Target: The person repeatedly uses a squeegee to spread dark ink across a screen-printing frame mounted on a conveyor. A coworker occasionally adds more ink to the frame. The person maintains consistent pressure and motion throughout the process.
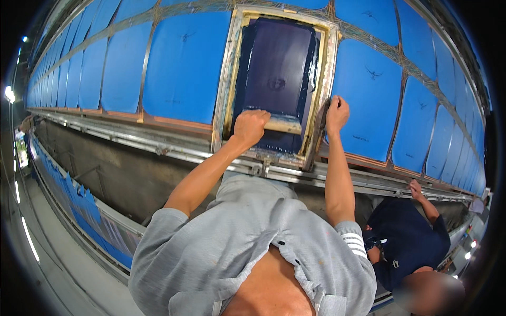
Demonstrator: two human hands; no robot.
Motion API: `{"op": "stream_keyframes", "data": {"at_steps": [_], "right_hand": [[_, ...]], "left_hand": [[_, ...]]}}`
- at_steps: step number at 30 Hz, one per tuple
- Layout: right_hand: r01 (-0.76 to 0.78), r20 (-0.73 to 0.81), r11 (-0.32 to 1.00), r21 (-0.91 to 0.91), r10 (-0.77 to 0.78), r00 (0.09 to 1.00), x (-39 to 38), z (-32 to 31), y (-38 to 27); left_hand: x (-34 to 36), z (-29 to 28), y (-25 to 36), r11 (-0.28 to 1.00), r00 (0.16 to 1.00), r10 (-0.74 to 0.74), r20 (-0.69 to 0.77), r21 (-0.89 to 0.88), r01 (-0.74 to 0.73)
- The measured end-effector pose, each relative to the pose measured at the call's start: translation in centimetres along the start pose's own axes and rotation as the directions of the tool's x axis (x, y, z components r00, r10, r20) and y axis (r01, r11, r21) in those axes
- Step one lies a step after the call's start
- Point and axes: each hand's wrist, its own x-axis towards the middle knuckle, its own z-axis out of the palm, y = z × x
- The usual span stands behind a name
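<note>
A screen-printing frame (pixel 223 79) with light, ink-stained edges lies on the long table in front of me. Dark blue ink covers its mesh (pixel 276 58), thickest along the sides. My left hand (pixel 252 126) is closed around the left part of a squeegee (pixel 284 125), whose pale wooden bar lies across the lower part of the mesh. Just outside the frame's right edge is my right hand (pixel 337 114), its fingers curled closed. Whether it grips the edge or anything else is hidden.
Blue fabric panels (pixel 182 68) line the table on both sides and behind the frame. A metal rail (pixel 184 158) runs along the near edge. At lower right a co-worker in a dark shirt (pixel 406 237) has a hand by the rail. More blue pieces (pixel 79 203) hang at lower left.
</note>
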Motion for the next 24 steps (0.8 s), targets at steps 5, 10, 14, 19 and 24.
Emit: {"op": "stream_keyframes", "data": {"at_steps": [5, 10, 14, 19, 24], "right_hand": [[0.214, -0.072, 0.973, -0.079, -0.220, 0.973, 3.0, 0.0, -5.7], [0.626, -0.011, 0.774, 0.093, -0.628, 0.778, 12.8, 3.8, -14.3], [0.627, 0.670, 0.778, 0.035, -0.484, 0.563, 20.2, 5.0, -23.7], [0.754, 0.791, 0.648, -0.107, -0.405, 0.459, 24.1, 10.6, -21.8], [0.778, 0.776, 0.592, -0.212, -0.382, 0.502, 12.5, 7.3, -18.3]], "left_hand": [[12.7, 0.3, -5.5, 0.999, 0.999, -0.008, 0.032, 0.037, 0.007], [25.9, -0.8, -10.3, 0.985, 0.985, -0.086, 0.148, 0.162, 0.061], [33.1, -2.8, -12.5, 0.982, 0.967, -0.106, 0.233, 0.178, 0.065], [36.5, -2.0, -12.6, 0.989, 0.960, -0.078, 0.267, 0.145, 0.040], [24.5, 1.2, -7.6, 0.993, 0.960, -0.122, 0.251, 0.033, 0.117]]}}
